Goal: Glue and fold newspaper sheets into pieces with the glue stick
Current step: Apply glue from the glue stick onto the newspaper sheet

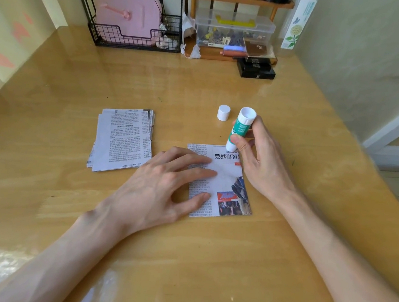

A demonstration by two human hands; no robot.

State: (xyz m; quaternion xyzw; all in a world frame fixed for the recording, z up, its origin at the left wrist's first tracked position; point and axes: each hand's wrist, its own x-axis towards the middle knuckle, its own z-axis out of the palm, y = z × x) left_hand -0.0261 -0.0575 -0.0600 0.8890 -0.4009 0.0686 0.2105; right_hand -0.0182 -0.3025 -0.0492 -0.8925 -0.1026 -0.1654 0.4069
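Left hand (163,186) flat, pinning newspaper sheet (224,189) steady; right hand (254,149) grips inverted glue stick (241,128) at its far edge.

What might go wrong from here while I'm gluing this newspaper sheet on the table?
The glue stick, gripped by the right hand, meets the newspaper sheet at its far edge, so glue may smear onto the table. The left hand presses only the sheet's left part; the thin paper might wrinkle or tear under a stroke. The loose cap stands close by the right hand and may get knocked over.
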